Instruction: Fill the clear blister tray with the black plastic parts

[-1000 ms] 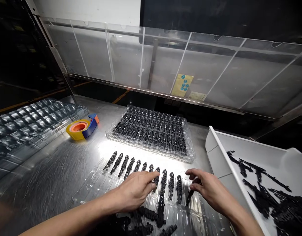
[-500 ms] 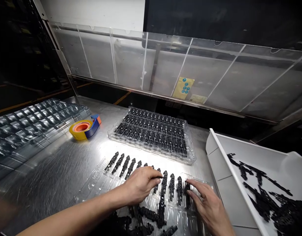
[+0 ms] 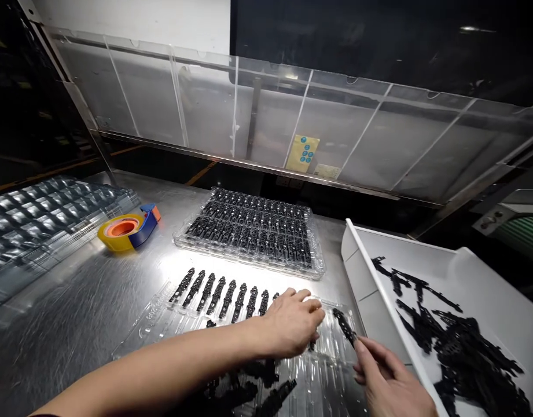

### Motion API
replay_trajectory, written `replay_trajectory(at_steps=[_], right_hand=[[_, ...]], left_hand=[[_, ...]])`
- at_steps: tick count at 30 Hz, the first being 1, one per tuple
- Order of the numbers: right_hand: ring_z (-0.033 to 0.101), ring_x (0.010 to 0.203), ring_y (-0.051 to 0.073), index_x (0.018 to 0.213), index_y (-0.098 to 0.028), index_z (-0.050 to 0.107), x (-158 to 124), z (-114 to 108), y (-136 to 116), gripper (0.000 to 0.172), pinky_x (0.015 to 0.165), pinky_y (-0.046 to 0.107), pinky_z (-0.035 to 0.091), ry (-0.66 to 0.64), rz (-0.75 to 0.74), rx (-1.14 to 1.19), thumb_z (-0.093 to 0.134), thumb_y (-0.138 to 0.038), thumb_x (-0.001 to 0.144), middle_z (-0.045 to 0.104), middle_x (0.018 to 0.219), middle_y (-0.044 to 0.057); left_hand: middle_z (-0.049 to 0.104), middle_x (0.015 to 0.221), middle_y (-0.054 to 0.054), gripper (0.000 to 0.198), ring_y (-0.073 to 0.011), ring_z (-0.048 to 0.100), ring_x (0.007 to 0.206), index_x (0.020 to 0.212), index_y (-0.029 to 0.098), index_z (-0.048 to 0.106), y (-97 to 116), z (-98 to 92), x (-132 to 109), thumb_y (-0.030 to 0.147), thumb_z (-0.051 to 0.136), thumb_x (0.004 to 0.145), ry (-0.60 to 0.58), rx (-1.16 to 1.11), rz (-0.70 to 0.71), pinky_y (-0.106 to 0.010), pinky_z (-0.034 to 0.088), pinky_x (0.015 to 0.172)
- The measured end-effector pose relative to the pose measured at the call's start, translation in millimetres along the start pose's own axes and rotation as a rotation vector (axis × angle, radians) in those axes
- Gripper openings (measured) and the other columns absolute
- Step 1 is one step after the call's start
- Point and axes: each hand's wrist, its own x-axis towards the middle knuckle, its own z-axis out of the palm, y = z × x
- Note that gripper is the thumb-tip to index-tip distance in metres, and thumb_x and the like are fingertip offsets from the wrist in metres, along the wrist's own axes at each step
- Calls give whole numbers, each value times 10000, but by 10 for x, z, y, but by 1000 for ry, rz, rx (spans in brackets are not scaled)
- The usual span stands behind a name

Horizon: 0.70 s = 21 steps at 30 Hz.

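My right hand (image 3: 390, 376) pinches a slim black plastic part (image 3: 345, 328) by its lower end, tilted over the right end of a clear plastic tray (image 3: 155, 315). My left hand (image 3: 292, 324) reaches across this tray with its fingers bent down over the row. A dark end of a part shows below its thumb, but what the fingers grip is hidden. To its left, several like black parts (image 3: 227, 299) lie side by side in the tray's upper row. More black parts (image 3: 275, 399) lie loose nearer to me, half hidden by my left forearm.
Behind stands a filled clear tray (image 3: 249, 263). A yellow tape roll in a blue dispenser (image 3: 138, 234) and stacked clear trays (image 3: 53, 226) lie left. On the right, a white bin (image 3: 357, 260) holds a heap of black parts (image 3: 466, 353). A clear panel (image 3: 205, 104) spans the back.
My left hand has moved right along the row. My right hand has drawn back toward me and now holds a black part tilted above the tray. The view has shifted to the right.
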Motion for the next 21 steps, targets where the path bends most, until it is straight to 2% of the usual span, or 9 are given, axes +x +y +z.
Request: replay_trajectory(at_steps=[3,7,12,15,18,21], right_hand=[[650,801,229,1014,-298,625,210,79,-3,513,802,350,492,-56,-39,-122,448,-668,706,704,810,10],[586,830,279,875,-317,621,200,227,-56,329,769,403,426,-89,-152,-350,400,-540,778,683,860,22],[573,854,284,832,-286,550,204,287,-76,368,731,404,393,-123,-322,-471,289,-545,854,653,950,47],[588,859,255,964,-286,555,266,314,-58,414,746,390,415,-121,-391,-481,268,-571,875,637,983,42],[601,910,243,1145,-262,544,286,367,-52,433,782,386,427,-120,-488,-518,287,-504,894,616,1059,53],[603,905,240,1133,-238,561,270,436,-78,401,743,379,425,-114,-559,-570,296,-451,920,611,1041,55]], left_hand=[[643,1210,-124,343,-285,500,1186,1145,89,619,-32,193,110,363,527,959,-37,105,61,-464,418,971],[651,1131,-105,279,-271,512,1105,1085,87,631,-51,329,87,306,524,951,-9,200,86,-435,416,909],[661,1048,-83,217,-265,513,1017,1043,94,631,-112,329,55,244,547,910,42,260,109,-423,403,861],[665,1082,-79,209,-262,511,1036,1053,109,626,-165,315,43,235,552,905,54,274,103,-415,396,864],[664,1152,-82,237,-258,516,1070,1110,129,613,-222,295,7,226,569,899,47,279,99,-407,388,885],[649,1225,-77,249,-273,508,1114,1143,144,609,-278,267,-49,216,547,913,39,283,85,-411,382,897]])
